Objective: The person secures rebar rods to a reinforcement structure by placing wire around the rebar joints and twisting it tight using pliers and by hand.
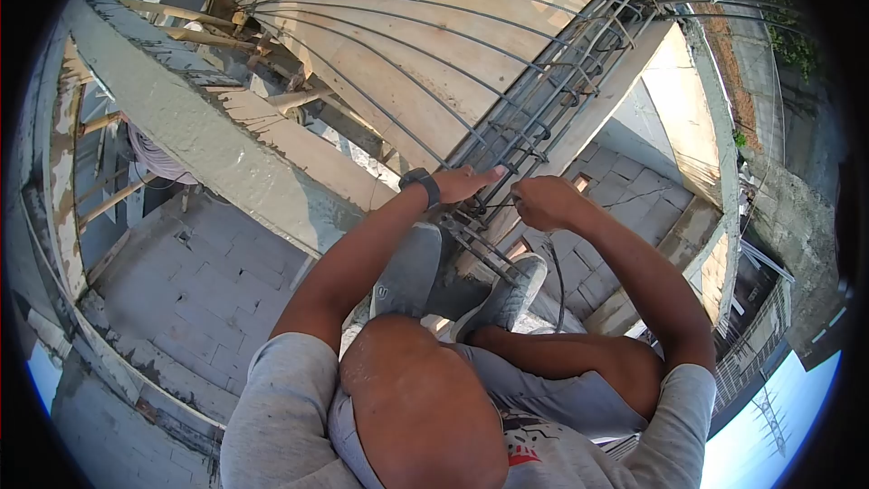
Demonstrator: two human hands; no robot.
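Note:
My left hand, with a dark watch on its wrist, lies over the end of a steel rebar cage. Its visible fingers are stretched out toward the right. Close beside it, my right hand is closed in a fist around a dark wire, which hangs below it in a curve. A thin dark strand also runs from the fist toward the bars. Where the two hands meet the cage, the exact contact is hidden. Bare rebar ends stick out toward my shoes.
My shoes stand on a narrow ledge by the cage. Wooden formwork panels lie ahead, crossed by long thin bars. A concrete beam runs to the left. Block-paved floors lie far below on both sides.

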